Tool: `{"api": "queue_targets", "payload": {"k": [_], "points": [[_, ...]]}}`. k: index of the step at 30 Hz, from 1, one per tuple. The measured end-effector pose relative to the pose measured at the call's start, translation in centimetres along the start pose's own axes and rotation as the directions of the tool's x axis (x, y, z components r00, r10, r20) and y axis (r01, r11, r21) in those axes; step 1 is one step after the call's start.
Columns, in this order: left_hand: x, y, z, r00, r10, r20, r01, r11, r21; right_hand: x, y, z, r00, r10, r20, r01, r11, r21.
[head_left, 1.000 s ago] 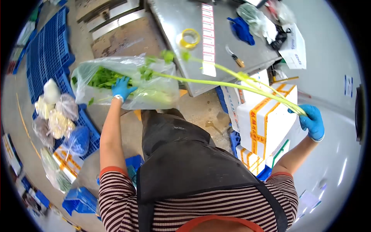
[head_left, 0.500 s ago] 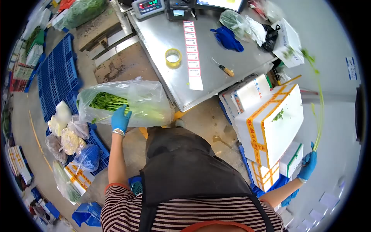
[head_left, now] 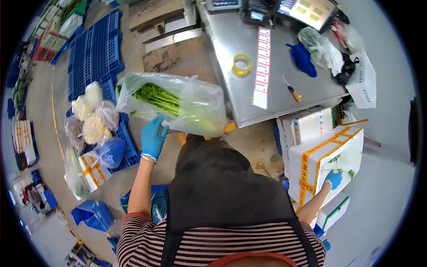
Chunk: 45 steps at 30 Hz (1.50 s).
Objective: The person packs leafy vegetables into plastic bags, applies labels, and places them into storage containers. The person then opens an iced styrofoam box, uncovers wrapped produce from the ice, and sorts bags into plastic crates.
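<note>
Leafy green celery (head_left: 155, 99) lies inside a clear plastic bag (head_left: 202, 100) with its mouth to the left. At the bag's lower edge is my left hand (head_left: 152, 139), blue-gloved, thumb and fingers apart. My right hand (head_left: 333, 179), also gloved in blue, is over the white top of a foam box (head_left: 340, 153) bound with orange tape. Thin leafy celery stems (head_left: 343, 171) show just past its fingers. The blurred fingers do not show whether they still grip the stems. A small loose sprig (head_left: 334, 158) lies on the same box top.
A metal table (head_left: 222, 53) holds a tape roll (head_left: 241, 65), a label strip (head_left: 262, 66), a knife (head_left: 292, 91) and a blue cloth (head_left: 303, 60). On the left are blue pallets (head_left: 95, 49), bagged goods (head_left: 95, 128) and a blue basket (head_left: 93, 215).
My right hand has swung inward from the far right, bringing the long celery stems onto the foam box. My left hand has come back slightly from the bag, its fingers now apart. The view has shifted.
</note>
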<state>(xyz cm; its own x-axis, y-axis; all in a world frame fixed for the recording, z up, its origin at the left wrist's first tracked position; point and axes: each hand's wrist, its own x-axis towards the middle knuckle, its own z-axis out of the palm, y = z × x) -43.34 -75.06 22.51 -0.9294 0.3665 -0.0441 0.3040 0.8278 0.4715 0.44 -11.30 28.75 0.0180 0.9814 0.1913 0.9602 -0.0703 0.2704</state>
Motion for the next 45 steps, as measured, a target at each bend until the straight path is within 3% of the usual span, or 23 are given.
{"api": "queue_targets", "payload": {"k": [3, 5, 9, 10, 12, 13, 15, 16, 17, 18, 20, 22, 24, 26, 28, 29, 31, 34, 35, 37, 40, 41, 45], "points": [[1.1, -2.3, -3.5, 0.952, -0.045, -0.303, 0.122, 0.962, 0.243, -1.6, -10.8, -3.4, 0.87, -0.479, -0.12, 0.45, 0.669, 0.591], [2.8, -4.6, -4.4, 0.881, -0.071, -0.467, 0.288, 0.865, 0.411, -9.9, -21.7, -8.6, 0.646, -0.748, 0.151, -0.025, 0.177, 0.984], [7.8, -11.3, -4.5, 0.86, -0.19, -0.473, 0.448, 0.725, 0.523, -30.7, -38.4, -15.0, -0.096, -0.979, 0.182, -0.353, 0.205, 0.913], [9.2, -13.4, -4.6, 0.881, -0.231, -0.414, 0.438, 0.729, 0.527, -34.7, -41.8, -12.3, -0.107, -0.973, 0.206, -0.307, 0.229, 0.924], [12.2, -23.8, -3.1, 0.866, -0.495, 0.078, 0.499, 0.864, -0.06, -40.7, -48.5, -2.9, -0.001, -0.959, 0.284, 0.275, 0.273, 0.922], [12.8, -22.4, -4.9, 0.887, -0.461, 0.026, 0.418, 0.778, -0.469, -43.4, -50.5, 0.8, 0.048, -0.89, 0.454, 0.505, 0.414, 0.757], [12.4, -18.7, -9.7, 0.915, -0.256, -0.313, -0.016, 0.751, -0.66, -46.7, -49.3, 4.9, -0.531, -0.839, 0.118, 0.755, -0.405, 0.515], [12.6, -17.1, -12.9, 0.864, -0.498, 0.074, 0.181, 0.17, -0.969, -48.4, -47.7, 6.8, -0.688, -0.723, 0.069, 0.592, -0.503, 0.63], [12.4, -16.8, -14.8, 0.879, -0.468, 0.088, 0.176, 0.148, -0.973, -50.0, -46.1, 8.8, -0.817, -0.577, 0.017, 0.401, -0.546, 0.736], [12.0, -18.1, -15.1, 0.871, -0.479, 0.106, 0.201, 0.15, -0.968, -50.3, -44.5, 7.2, -0.819, -0.573, 0.03, 0.157, -0.173, 0.972], [11.3, -21.2, -14.7, 0.872, -0.446, 0.203, 0.378, 0.348, -0.858, -48.8, -42.3, -2.3, -0.835, -0.537, 0.123, -0.288, 0.616, 0.733], [10.6, -21.7, -14.6, 0.843, -0.447, 0.299, 0.517, 0.521, -0.679, -45.4, -42.7, -12.8, -0.672, -0.65, -0.355, -0.139, -0.359, 0.923], [10.6, -19.5, -16.5, 0.845, -0.257, 0.469, 0.51, 0.65, -0.563, -42.3, -43.5, -24.4, -0.465, -0.801, 0.377, 0.28, 0.271, 0.921], [10.6, -16.1, -19.1, 0.877, -0.198, 0.437, 0.461, 0.6, -0.654, -39.7, -42.7, -28.1, -0.497, -0.839, -0.22, 0.672, -0.533, 0.513], [10.0, -12.3, -21.8, 0.92, -0.185, 0.344, 0.353, 0.015, -0.935, -39.7, -40.2, -32.0, -0.332, -0.891, 0.309, 0.384, 0.171, 0.907], [9.1, -10.6, -21.6, 0.928, -0.144, 0.344, 0.337, -0.072, -0.939, -40.2, -40.0, -33.8, -0.375, -0.85, 0.371, 0.429, 0.196, 0.882], [8.5, -9.4, -19.5, 0.929, -0.07, 0.363, 0.342, -0.212, -0.915, -40.9, -41.4, -32.6, -0.455, -0.886, 0.093, 0.633, -0.248, 0.733], [6.9, -7.4, -13.0, 0.874, 0.044, 0.484, 0.469, -0.339, -0.815, -44.4, -44.3, -28.7, -0.312, -0.92, 0.239, 0.179, 0.19, 0.965], [5.9, -7.6, -8.9, 0.889, 0.048, 0.455, 0.458, -0.088, -0.885, -46.0, -45.3, -26.2, -0.329, -0.898, 0.293, 0.014, 0.306, 0.952], [5.7, -6.5, -4.3, 0.903, 0.021, 0.43, 0.425, -0.208, -0.881, -49.0, -46.6, -24.7, -0.439, -0.789, 0.429, 0.07, 0.446, 0.892], [5.3, -7.3, -0.7, 0.899, 0.073, 0.431, 0.436, -0.09, -0.895, -52.6, -46.7, -21.7, -0.453, -0.841, 0.296, 0.071, 0.297, 0.952], [5.4, -6.7, -0.9, 0.891, 0.068, 0.448, 0.448, -0.283, -0.848, -52.9, -48.1, -18.6, -0.522, -0.822, 0.227, 0.144, 0.178, 0.974], [4.4, -4.0, 0.9, 0.935, -0.077, 0.347, 0.316, -0.269, -0.91, -51.7, -50.4, -18.3, -0.811, -0.568, 0.14, 0.463, -0.479, 0.746]]}}
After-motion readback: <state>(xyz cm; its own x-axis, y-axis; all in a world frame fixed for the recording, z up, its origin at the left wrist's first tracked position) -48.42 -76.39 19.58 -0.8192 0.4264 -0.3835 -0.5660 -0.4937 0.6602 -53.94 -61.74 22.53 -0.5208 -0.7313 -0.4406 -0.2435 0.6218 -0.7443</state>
